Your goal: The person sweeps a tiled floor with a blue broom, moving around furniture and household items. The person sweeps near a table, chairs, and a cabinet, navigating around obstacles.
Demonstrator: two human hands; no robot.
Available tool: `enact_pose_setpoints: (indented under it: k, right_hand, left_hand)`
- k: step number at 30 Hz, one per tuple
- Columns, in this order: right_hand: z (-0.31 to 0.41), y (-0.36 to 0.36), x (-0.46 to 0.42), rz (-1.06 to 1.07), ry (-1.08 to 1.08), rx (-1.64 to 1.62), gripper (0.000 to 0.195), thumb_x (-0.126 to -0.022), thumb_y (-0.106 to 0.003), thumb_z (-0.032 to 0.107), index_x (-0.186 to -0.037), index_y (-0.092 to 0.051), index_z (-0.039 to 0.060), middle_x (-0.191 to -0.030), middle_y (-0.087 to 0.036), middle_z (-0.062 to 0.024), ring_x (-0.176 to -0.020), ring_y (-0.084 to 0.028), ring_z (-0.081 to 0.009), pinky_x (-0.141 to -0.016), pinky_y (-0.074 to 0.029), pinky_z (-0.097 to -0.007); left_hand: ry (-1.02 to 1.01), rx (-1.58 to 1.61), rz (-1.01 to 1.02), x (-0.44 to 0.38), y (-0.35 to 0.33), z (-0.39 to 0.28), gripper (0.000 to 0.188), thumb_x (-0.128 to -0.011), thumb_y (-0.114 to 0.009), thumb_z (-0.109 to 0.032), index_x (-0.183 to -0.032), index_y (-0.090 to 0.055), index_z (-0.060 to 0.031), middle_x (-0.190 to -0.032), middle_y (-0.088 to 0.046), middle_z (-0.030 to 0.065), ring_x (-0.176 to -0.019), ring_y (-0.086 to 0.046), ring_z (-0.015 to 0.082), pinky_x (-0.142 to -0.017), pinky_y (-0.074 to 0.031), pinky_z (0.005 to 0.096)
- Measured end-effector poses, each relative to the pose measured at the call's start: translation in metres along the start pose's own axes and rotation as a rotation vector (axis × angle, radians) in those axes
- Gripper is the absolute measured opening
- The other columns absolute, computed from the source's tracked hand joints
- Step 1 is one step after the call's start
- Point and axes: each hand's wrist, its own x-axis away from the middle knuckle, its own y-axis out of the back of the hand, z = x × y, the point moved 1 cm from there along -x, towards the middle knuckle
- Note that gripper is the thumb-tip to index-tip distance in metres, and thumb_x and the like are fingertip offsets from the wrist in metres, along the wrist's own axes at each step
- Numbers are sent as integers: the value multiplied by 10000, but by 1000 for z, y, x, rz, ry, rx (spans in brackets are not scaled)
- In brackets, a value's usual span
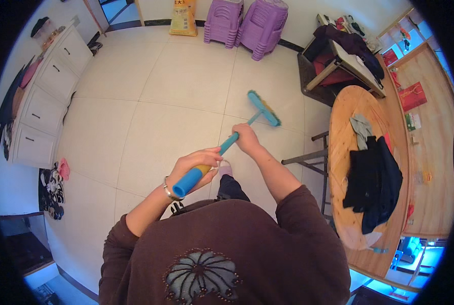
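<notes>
A push broom with a blue and yellow handle (227, 145) slants away from my body. Near the blue upper end of the handle, my left hand (194, 163) wraps around it, a metal bracelet at the wrist. Lower down the shaft, my right hand (246, 139) grips it with curled fingers. The blue broom head (263, 108) rests on the pale tiled floor (173, 126), its bristles facing away to the right. One foot in a light shoe or slipper (225, 168) shows just beneath the handle.
On the right, an oval wooden table (339, 179) carries dark clothing (373, 179); its metal legs (307, 155) reach leftward. White cabinets (45, 103) line the left wall, with shoes (55, 187) beside them. Stacked purple stools (263, 28) and a yellow sack (183, 18) stand along the far wall.
</notes>
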Motion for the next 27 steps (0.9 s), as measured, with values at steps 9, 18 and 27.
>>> enact_pose_setpoints:
  k: [9, 18, 27]
  right_hand:
    - [-224, 16, -54, 135, -206, 100, 77, -726, -570, 72, -660, -533, 57, -729, -572, -177, -779, -554, -364, -707, -445, -432]
    - [-109, -49, -134, 52, 37, -294, 249, -726, -700, 174, -637, -506, 46, -675, -540, -172, -707, -535, -367, -624, -421, -427]
    - [50, -34, -166, 533, 309, -649, 229, -791, -592, 216, -665, -502, 48, -741, -561, -177, -769, -547, -388, -678, -433, -467]
  left_hand:
    - [296, 186, 1, -157, -78, 153, 246, -788, -662, 22, -1007, -595, -64, -1165, -609, 107, -1245, -483, 279, -1030, -406, 368]
    - [224, 234, -289, -188, 36, 87, 153, -787, -655, -22, -684, -547, -59, -743, -613, 81, -925, -649, 303, -962, -427, 526]
    - [-74, 15, -392, -190, 73, -15, 268, -640, -731, -36, -571, -473, -58, -523, -491, 55, -450, -493, 201, -444, -388, 301]
